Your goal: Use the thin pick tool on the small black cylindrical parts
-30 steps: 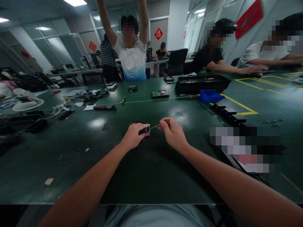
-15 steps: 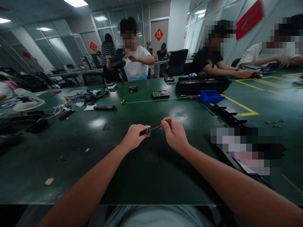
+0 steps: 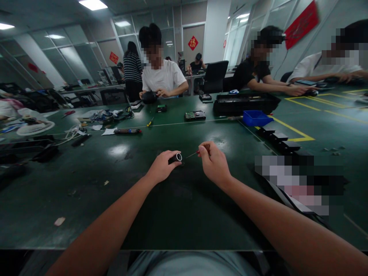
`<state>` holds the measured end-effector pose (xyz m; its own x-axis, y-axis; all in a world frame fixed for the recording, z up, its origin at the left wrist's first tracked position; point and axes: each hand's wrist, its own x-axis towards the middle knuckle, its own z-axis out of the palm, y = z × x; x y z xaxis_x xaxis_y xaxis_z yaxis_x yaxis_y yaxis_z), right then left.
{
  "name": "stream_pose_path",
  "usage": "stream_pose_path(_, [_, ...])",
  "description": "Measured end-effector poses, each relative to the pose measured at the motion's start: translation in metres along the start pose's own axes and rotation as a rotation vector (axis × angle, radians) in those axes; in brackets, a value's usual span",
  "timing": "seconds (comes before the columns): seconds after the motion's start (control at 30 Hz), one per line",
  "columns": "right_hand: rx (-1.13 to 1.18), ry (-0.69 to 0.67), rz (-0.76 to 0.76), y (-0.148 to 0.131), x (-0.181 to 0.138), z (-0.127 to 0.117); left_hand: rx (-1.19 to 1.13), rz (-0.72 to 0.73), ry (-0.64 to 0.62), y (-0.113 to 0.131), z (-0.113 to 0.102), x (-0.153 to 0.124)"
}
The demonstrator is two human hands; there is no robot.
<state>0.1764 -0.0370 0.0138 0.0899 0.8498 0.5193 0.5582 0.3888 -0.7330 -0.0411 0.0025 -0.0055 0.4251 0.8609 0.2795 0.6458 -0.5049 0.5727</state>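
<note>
The black cylinder (image 3: 178, 157) is gripped by the left hand (image 3: 161, 167); the thin-shafted tool (image 3: 197, 152), pinched in the right hand (image 3: 214, 164), is now drawn clear of its rim, apparently interrupting work.

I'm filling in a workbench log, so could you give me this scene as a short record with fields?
Left hand: the left hand grips a black cylinder, ringed end exposed
Right hand: the right hand holds a thin-shafted tool
Tool tip: points toward the ringed end, apparently apart from it
Surface: green table
Farther back: blue bin, black tray
Across: co-worker holding a dark object
</note>
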Motion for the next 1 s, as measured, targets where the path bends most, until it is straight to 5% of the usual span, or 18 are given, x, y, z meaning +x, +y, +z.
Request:
stream_pose_path(0.2, [0.026,0.002,-0.001,0.001,0.0,0.001,-0.363,-0.153,0.153,-0.002,0.0,0.004])
stream_pose_path(0.43, [0.047,-0.007,0.006,0.002,-0.001,0.001,-0.787,-0.282,0.187,-0.002,-0.001,0.007])
stream_pose_path(0.6, [0.063,-0.02,-0.001,0.003,-0.001,0.0,-0.481,-0.256,0.095,0.006,-0.006,0.008])
stream_pose_path(0.8, [0.042,-0.01,-0.004,0.002,-0.001,-0.001,0.095,-0.027,-0.111,0.021,-0.005,0.014])
stream_pose_path(1.0, [0.045,-0.015,0.005,0.003,0.0,-0.001,0.386,0.006,-0.274,0.022,0.006,0.022])
